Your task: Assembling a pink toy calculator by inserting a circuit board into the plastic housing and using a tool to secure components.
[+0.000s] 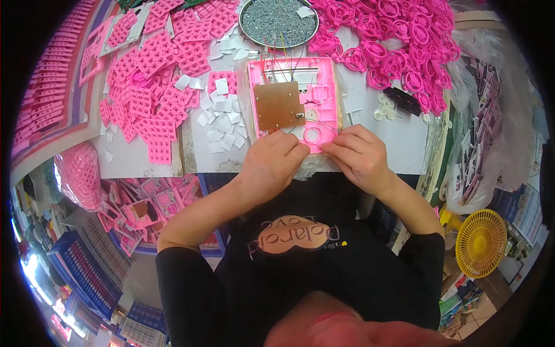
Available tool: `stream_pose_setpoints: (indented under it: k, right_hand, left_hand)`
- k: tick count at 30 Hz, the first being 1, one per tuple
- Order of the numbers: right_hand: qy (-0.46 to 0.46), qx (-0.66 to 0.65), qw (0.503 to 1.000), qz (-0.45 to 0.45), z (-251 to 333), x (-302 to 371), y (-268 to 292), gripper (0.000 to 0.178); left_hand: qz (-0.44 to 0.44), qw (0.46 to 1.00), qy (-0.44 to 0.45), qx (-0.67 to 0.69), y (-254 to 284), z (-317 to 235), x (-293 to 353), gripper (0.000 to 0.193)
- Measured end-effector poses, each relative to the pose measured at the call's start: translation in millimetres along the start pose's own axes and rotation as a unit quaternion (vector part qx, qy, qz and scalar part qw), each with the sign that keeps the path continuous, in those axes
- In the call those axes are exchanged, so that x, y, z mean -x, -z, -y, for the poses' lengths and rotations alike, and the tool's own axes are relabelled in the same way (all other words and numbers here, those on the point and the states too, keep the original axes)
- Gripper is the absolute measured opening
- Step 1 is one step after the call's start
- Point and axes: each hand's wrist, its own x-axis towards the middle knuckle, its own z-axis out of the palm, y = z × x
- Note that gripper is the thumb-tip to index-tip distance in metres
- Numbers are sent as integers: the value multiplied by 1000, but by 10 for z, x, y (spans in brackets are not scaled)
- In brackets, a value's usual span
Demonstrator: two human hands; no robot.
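An open pink plastic housing (326, 81) lies in front of me at the table's near edge. A brown circuit board (277, 107) sits over its left part, with thin coloured wires running from its far side. Near the housing's lower edge, my left hand (274, 159) is closed in a pinch beside a round pink ring (313, 135). My right hand (361, 156) pinches with thumb and forefinger at the lower right corner. What lies between the fingertips of either hand is too small or hidden to make out.
A round metal tray (277, 23) of small screws stands beyond the housing. Pink keypad pieces (141, 101) and white squares (222, 127) lie to the left. Pink ring parts (393, 34), a black part (403, 101) and white discs (383, 107) lie right. A yellow fan (481, 243) stands lower right.
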Motion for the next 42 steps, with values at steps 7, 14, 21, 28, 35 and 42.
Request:
stream_pose_setpoints:
  k: [7,14,21,28,35,42]
  right_hand:
    - [6,12,998,55,9,-68,36,24]
    - [35,85,995,43,-51,200,64,44]
    - [-4,124,987,106,82,249,113,49]
    - [9,39,997,72,-21,231,171,49]
    - [59,156,972,165,87,169,289,44]
    - [-136,-36,980,141,-14,36,264,23]
  left_hand:
    - [6,1000,-1,3,3,7,-2,16]
    - [25,1000,-17,-7,0,14,22,25]
    - [96,988,-95,-74,42,19,-33,46]
    - [164,976,-110,-97,71,-8,-73,54]
    - [191,974,-85,-83,47,-47,-117,58]
    - [167,979,-100,-69,41,10,-121,53]
